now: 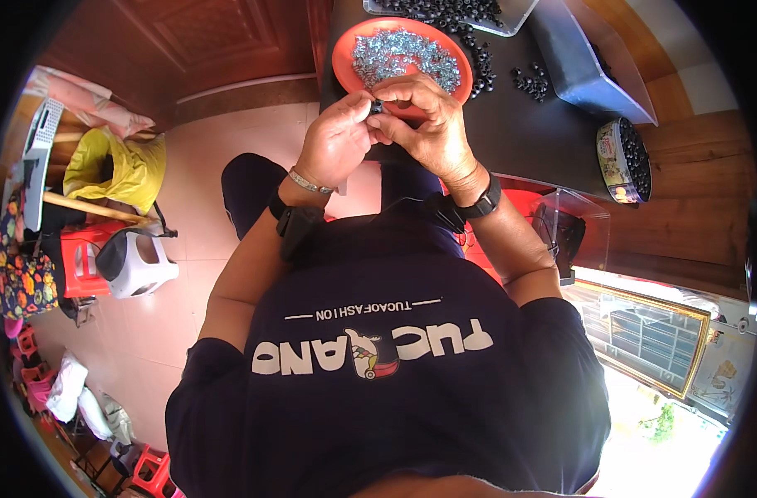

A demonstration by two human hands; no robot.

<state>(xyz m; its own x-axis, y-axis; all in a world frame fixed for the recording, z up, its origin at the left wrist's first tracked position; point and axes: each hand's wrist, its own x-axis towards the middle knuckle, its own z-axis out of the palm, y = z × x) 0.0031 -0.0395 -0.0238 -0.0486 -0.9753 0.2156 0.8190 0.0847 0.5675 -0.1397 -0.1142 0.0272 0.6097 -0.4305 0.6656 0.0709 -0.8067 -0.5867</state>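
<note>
My left hand [335, 141] and my right hand [432, 124] meet over the near edge of an orange plate [342, 58]. Between their fingertips is a small black part [377, 107], mostly covered by the fingers. The left thumb and fingers pinch it from one side. My right thumb and curled forefinger close in from the other side, and what they grip is hidden. On the plate lies a spread of small shiny silver-blue pieces [403, 51], too small to name.
Loose black parts [482, 70] lie on the dark table [511, 137] beyond the plate, with a clear tray [520, 21] of more. A blue-grey bin [590, 79] and a round tub [615, 166] of black pieces stand at right. Stools [142, 266] are at left.
</note>
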